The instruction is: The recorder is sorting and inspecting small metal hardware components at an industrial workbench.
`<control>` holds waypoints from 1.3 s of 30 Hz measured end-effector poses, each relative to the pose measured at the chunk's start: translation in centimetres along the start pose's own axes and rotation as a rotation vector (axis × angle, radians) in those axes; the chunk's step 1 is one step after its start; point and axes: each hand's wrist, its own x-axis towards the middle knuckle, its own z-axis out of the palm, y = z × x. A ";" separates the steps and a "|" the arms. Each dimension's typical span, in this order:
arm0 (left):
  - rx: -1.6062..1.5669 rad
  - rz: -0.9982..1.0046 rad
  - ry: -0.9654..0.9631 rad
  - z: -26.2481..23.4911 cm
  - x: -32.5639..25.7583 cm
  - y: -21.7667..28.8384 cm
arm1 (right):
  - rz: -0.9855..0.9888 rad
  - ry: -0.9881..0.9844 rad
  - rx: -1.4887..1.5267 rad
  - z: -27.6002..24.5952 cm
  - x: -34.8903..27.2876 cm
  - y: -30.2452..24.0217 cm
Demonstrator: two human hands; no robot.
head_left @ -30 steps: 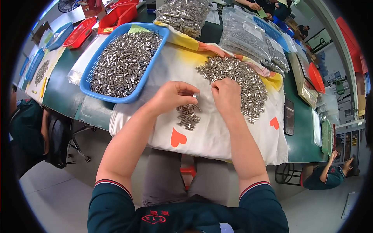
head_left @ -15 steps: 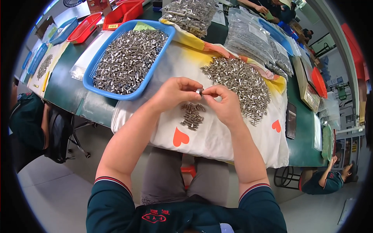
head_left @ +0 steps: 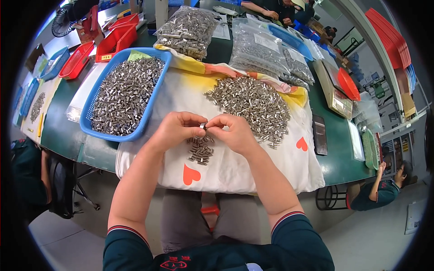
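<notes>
Over the white cloth (head_left: 226,169), my two hands meet at the fingertips. My left hand (head_left: 177,129) pinches a small shiny metal piece (head_left: 203,126), perhaps a ring or short sleeve. The thumb and forefinger of my right hand (head_left: 235,132) are closed at that same piece, partly hiding it. Just below the fingers lies a small group of metal cylinders (head_left: 199,156). A larger pile of such cylinders (head_left: 253,104) spreads beyond my right hand. To the left, a blue basket (head_left: 84,118) is filled with many more cylinders (head_left: 129,95).
Bags of metal parts (head_left: 187,31) and further clear bags (head_left: 257,47) stand along the back. Red trays (head_left: 77,61) sit at the far left. A dark phone (head_left: 319,134) and a scale (head_left: 334,90) are on the right. Other people (head_left: 382,192) are at nearby tables.
My view has shifted, so the table and hands sit lower and further left in the picture. Both hands still hold the small metal piece between their fingertips.
</notes>
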 end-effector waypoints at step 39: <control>-0.544 0.079 -0.012 -0.1 -0.4 -0.1 | -0.321 0.165 -0.186 0.9 0.3 -3.1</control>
